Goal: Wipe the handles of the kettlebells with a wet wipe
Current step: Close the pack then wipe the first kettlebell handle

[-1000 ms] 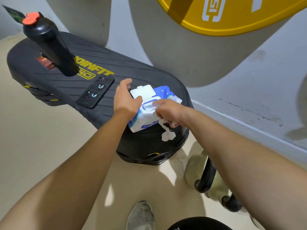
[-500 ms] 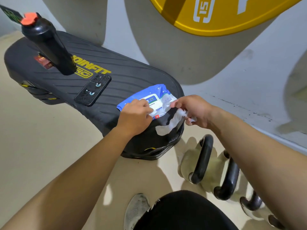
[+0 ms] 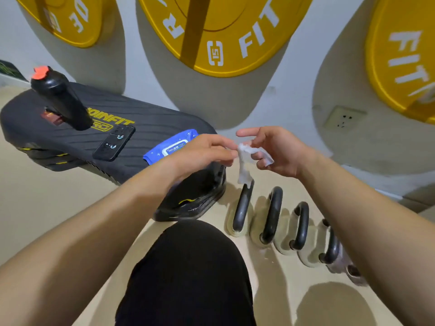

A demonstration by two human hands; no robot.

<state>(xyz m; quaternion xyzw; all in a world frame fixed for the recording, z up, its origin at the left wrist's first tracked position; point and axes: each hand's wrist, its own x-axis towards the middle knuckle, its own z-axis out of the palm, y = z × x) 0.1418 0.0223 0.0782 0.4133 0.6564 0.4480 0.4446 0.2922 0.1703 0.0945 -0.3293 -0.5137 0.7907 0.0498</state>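
Head view: both hands hold one crumpled white wet wipe (image 3: 244, 161) in the air above the row of kettlebells (image 3: 270, 222), left hand (image 3: 204, 151) fingers pinched together on its edge, right hand (image 3: 275, 151) gripping the other side with the index finger sticking out free. Best to spread it flat over the palm before wrapping the nearest black handle (image 3: 242, 205), probably. Wipe looks thin, damp, bunched; a tail hangs toward that handle.
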